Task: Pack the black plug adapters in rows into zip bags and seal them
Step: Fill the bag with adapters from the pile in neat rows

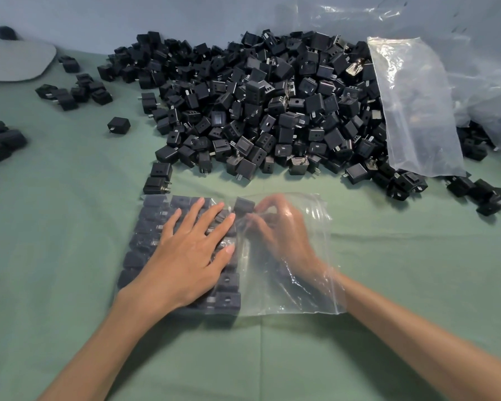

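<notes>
Green cloth (70, 256) carries the zip bag (301, 285): left hand (185, 256), fingers straight, presses packed rows (145, 227); right hand (281, 227) inside pinches one adapter (244, 204), likely seated next beside those fingertips.

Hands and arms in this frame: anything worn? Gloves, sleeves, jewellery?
Nothing worn that shows: left hand and right hand are gloveless, forearms bare of sleeves to the frame edge; no rings, watch or bands. The right hand is blurred behind the clear bag, so less sure there.

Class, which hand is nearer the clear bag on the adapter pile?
Right: the right hand, inside the zip bag, sits diagonally below the clear bag; left hand farther left.
</notes>
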Action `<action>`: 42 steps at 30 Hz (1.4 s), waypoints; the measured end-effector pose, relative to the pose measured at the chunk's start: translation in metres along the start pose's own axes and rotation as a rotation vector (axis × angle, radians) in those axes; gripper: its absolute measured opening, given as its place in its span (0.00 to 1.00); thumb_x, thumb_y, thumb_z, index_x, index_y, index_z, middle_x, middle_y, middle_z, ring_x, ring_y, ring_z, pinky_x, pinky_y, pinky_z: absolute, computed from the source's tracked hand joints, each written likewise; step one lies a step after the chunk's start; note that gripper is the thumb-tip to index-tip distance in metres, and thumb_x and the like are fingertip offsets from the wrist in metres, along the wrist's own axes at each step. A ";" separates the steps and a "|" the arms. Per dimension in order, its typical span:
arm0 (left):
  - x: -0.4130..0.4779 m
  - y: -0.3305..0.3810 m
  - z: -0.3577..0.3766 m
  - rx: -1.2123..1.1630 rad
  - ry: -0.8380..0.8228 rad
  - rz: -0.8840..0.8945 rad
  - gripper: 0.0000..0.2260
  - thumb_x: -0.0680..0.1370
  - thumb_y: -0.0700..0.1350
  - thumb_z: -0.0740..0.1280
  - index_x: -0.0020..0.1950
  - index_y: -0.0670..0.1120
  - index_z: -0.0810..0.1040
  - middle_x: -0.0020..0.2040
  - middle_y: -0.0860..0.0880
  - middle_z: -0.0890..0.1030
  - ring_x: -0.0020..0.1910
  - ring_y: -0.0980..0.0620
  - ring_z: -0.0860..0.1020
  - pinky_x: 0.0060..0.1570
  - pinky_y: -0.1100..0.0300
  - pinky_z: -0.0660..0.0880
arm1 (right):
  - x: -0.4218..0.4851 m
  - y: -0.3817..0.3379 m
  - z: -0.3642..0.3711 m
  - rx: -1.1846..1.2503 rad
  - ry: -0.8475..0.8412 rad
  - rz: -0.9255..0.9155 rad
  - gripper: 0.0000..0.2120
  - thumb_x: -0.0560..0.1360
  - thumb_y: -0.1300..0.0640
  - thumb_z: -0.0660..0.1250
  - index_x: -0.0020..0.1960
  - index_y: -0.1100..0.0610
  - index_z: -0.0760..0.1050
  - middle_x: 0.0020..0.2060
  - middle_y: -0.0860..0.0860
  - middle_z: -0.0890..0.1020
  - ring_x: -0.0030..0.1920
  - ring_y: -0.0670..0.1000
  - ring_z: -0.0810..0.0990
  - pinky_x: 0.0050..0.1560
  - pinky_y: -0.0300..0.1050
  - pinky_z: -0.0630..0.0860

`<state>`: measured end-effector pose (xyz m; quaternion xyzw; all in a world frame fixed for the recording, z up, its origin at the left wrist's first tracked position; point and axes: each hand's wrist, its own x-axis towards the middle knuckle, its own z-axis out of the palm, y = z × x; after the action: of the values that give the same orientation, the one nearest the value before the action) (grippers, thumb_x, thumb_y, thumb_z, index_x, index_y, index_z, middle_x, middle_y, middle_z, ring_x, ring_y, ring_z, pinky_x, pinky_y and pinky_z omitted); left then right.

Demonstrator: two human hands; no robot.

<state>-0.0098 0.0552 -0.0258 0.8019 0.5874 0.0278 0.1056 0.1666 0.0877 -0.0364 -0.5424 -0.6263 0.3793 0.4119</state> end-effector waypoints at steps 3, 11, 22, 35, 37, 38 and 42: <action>0.001 0.001 0.000 -0.006 0.031 -0.001 0.29 0.77 0.61 0.40 0.79 0.57 0.46 0.79 0.57 0.46 0.77 0.56 0.36 0.76 0.48 0.39 | 0.001 0.005 0.000 -0.210 0.019 -0.078 0.10 0.74 0.53 0.67 0.36 0.55 0.78 0.41 0.48 0.78 0.42 0.47 0.77 0.44 0.52 0.78; 0.019 0.010 -0.004 -0.152 0.226 0.004 0.20 0.74 0.58 0.54 0.62 0.52 0.69 0.59 0.58 0.68 0.66 0.58 0.62 0.73 0.45 0.50 | 0.008 0.020 -0.004 -0.162 -0.011 -0.026 0.05 0.76 0.53 0.66 0.50 0.53 0.77 0.44 0.48 0.83 0.43 0.48 0.82 0.46 0.54 0.80; 0.037 0.009 0.000 -0.196 0.291 -0.051 0.15 0.71 0.60 0.56 0.52 0.54 0.70 0.53 0.56 0.68 0.56 0.57 0.66 0.70 0.50 0.53 | 0.009 0.022 -0.003 -0.291 0.054 -0.148 0.09 0.76 0.54 0.65 0.55 0.52 0.79 0.47 0.46 0.83 0.46 0.44 0.81 0.49 0.48 0.79; 0.033 0.009 0.000 -0.240 0.430 -0.033 0.10 0.74 0.48 0.68 0.50 0.43 0.79 0.46 0.50 0.70 0.49 0.50 0.69 0.57 0.54 0.67 | 0.012 0.026 0.000 -0.241 0.053 -0.240 0.07 0.75 0.60 0.70 0.51 0.60 0.78 0.45 0.53 0.83 0.44 0.53 0.82 0.45 0.51 0.79; 0.034 0.007 0.000 -0.249 0.417 -0.037 0.12 0.73 0.51 0.65 0.50 0.44 0.79 0.46 0.51 0.70 0.49 0.51 0.68 0.58 0.54 0.64 | 0.018 0.026 0.003 -0.297 0.063 -0.270 0.04 0.74 0.64 0.69 0.48 0.64 0.78 0.41 0.56 0.82 0.41 0.56 0.81 0.41 0.47 0.77; 0.034 0.006 -0.001 -0.255 0.410 -0.036 0.13 0.72 0.52 0.63 0.50 0.45 0.79 0.46 0.51 0.70 0.49 0.52 0.67 0.59 0.54 0.63 | 0.024 0.025 0.004 -0.316 0.058 -0.283 0.02 0.73 0.68 0.68 0.46 0.67 0.78 0.39 0.59 0.81 0.38 0.59 0.80 0.39 0.46 0.76; 0.034 0.005 -0.001 -0.263 0.389 -0.029 0.15 0.71 0.52 0.62 0.51 0.45 0.79 0.47 0.52 0.70 0.50 0.53 0.66 0.61 0.55 0.61 | 0.044 0.018 0.001 -0.414 -0.045 -0.414 0.04 0.67 0.74 0.70 0.35 0.69 0.78 0.27 0.62 0.78 0.26 0.59 0.79 0.31 0.38 0.77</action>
<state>0.0055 0.0862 -0.0264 0.7523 0.5994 0.2566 0.0942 0.1691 0.1334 -0.0485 -0.4668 -0.7968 0.1633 0.3472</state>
